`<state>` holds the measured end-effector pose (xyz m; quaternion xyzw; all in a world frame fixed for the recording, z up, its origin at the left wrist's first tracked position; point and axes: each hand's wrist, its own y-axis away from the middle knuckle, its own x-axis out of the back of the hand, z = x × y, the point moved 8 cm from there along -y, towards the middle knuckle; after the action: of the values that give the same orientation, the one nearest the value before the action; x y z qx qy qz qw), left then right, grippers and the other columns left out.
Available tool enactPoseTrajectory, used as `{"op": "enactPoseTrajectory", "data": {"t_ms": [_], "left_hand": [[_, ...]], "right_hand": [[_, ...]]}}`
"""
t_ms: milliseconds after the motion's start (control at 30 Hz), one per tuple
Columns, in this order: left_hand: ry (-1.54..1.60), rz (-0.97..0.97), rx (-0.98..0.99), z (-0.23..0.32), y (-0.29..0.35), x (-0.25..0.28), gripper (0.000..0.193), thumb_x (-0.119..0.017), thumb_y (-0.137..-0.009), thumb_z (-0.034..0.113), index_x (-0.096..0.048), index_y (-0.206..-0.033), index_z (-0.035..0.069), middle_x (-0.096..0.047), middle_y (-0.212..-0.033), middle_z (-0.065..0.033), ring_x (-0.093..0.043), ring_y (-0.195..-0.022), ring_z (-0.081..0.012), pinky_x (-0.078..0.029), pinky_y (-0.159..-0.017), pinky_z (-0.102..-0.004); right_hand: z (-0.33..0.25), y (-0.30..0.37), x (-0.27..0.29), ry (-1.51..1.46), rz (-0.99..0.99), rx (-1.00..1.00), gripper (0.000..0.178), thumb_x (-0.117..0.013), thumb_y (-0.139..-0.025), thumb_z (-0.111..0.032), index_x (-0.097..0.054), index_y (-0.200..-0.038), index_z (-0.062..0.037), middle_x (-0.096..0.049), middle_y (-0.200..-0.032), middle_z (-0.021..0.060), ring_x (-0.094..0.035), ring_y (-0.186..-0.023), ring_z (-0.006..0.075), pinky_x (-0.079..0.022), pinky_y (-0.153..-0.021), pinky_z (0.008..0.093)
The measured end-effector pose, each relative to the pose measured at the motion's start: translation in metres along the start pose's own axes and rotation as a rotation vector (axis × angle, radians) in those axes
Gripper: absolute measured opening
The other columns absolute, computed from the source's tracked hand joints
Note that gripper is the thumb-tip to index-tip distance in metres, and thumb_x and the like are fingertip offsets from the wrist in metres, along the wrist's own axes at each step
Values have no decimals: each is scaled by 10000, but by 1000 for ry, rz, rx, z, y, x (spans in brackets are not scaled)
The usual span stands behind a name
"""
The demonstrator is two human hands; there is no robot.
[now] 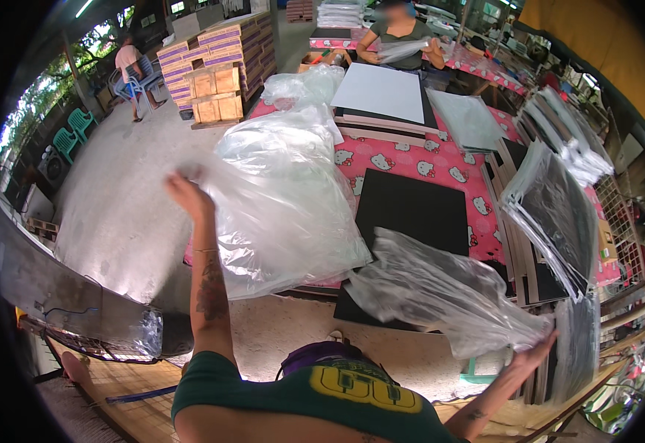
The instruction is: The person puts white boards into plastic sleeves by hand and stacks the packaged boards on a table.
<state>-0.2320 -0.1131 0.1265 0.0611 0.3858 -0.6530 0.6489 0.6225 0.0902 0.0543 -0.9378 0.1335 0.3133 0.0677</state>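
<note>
My left hand (189,193) is raised at the left edge of the table, its fingers blurred by motion. It grips the edge of a clear plastic bag (263,199), which lies over a pile of similar bags. Out to the right, my right hand (535,353) is closed on the gathered end of another clear plastic bag (440,288). That bag stretches back to the left, its far end over a black board (411,210) on the table. Part of a second dark board (363,310) shows below it at the near edge.
The table has a pink patterned cover (381,155). Stacked boards under a white sheet (381,92) stand at the back, and bagged boards (555,214) at the right. Across the table a person (403,44) handles plastic. Boxes (226,59) are piled at the far left.
</note>
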Motion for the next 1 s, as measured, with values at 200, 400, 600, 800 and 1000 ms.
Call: {"op": "enactPoseTrajectory", "data": {"t_ms": [200,400,600,800,1000], "left_hand": [[-1516,-1417,-369,-35,118,-90,283,-548,-899,284,-618,-991,26,-642,-933,-168,-629,-872,-330,-497,-790,-472],[-253,-1431,629,76,394,-127,272,-613,-907,261,-653,-929,-7,-637,-743,-108,-618,-701,-163,-501,-669,-326],[-400,-1085,394,57,346,-106,132,-595,-897,128,-600,-891,-4,-611,-669,-101,-621,-645,-202,-485,-606,-326],[-363,-1247,-108,108,361,-109,124,-606,-846,50,-547,-946,7,-618,-798,-159,-646,-720,-304,-499,-641,-384],[-506,-1663,666,20,290,-53,442,-706,-799,71,-512,-1195,36,-570,-1175,-114,-526,-1148,-214,-428,-951,-358]], "right_hand": [[31,45,-105,362,-17,45,323,-616,-922,-295,-596,-1125,-45,-622,-1095,67,-575,-1015,138,-506,-810,320],[153,145,-222,4,-499,-410,186,-633,-905,-118,-619,-1058,-14,-653,-1016,55,-621,-916,122,-527,-816,304],[136,148,-202,-222,-545,-431,105,-608,-916,-89,-588,-1015,-58,-622,-1021,44,-628,-952,162,-519,-878,336],[119,171,-220,-143,-683,-561,691,-688,-846,-370,-367,-1394,-99,-561,-1225,82,-614,-1033,230,-506,-933,412],[80,104,-187,-370,-976,-609,474,-651,-864,-303,-486,-1261,-102,-576,-848,43,-566,-610,122,-533,-649,344]]}}
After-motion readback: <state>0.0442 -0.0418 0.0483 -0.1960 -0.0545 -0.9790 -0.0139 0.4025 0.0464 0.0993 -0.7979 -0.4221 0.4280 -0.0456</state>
